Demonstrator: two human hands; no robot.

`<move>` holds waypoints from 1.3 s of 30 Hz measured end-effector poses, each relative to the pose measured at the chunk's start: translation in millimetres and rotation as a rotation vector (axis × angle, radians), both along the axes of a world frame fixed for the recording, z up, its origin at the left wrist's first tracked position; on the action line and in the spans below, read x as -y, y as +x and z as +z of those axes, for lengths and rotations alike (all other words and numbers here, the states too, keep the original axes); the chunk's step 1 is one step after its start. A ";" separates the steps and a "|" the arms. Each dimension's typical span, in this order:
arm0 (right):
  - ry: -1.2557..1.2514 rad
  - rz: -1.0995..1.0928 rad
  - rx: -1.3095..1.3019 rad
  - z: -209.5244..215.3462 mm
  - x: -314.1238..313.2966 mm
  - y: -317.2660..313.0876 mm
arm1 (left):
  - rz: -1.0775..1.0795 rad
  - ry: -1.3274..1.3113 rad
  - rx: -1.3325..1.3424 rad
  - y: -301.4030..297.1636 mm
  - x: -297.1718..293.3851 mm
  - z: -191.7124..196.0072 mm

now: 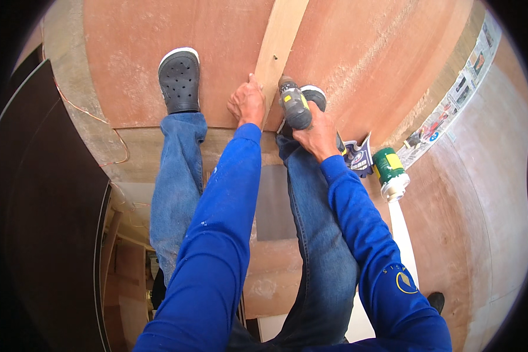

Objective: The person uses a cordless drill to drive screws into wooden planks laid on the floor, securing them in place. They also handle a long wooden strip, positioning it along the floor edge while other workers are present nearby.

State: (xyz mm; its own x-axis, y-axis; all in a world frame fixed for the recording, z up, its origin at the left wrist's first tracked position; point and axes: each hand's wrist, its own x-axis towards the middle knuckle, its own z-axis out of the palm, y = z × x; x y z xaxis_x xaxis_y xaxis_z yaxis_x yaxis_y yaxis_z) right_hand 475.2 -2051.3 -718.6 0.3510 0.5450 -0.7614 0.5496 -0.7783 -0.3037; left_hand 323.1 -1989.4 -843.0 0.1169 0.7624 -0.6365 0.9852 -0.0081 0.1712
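Note:
A pale wooden strip (280, 36) runs down from the top edge over reddish plywood (176, 35). A small dark screw (275, 57) stands in its face. My left hand (247, 103) is closed at the strip's left edge, near its lower end, fingers curled and one fingertip pointing up along it. In my right hand (317, 134) is a cordless drill (296, 105), black and grey with yellow patches. Its nose points up and left, at the strip's right edge below the screw. Whether the tip touches the wood is too small to tell.
My black clogs (179, 81) stand either side of the strip. Right of my right forearm are a green tub (388, 166) with a white end and a dark printed packet (358, 157). A newspaper strip (452, 100) curves along the right; a dark panel (47, 205) fills the left.

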 end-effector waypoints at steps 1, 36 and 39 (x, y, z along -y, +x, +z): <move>0.003 -0.016 0.009 0.9 0.1 0.2 | 0.017 0.013 0.009 -0.1 0.1 -0.3; -0.055 -0.033 -0.016 -6.0 -5.2 3.8 | 0.038 -0.048 0.074 -3.0 -3.6 2.1; -0.076 -0.034 -0.025 -6.6 -5.2 3.8 | 0.055 -0.043 0.107 -3.5 -5.8 6.1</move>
State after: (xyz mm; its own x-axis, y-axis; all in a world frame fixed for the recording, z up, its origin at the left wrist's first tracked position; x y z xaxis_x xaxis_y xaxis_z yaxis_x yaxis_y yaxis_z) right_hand 479.0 -2046.1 -725.2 0.3484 0.4736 -0.8089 0.5158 -0.8175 -0.2564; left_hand 319.6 -1983.6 -836.9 0.1446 0.7417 -0.6550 0.9601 0.0550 0.2743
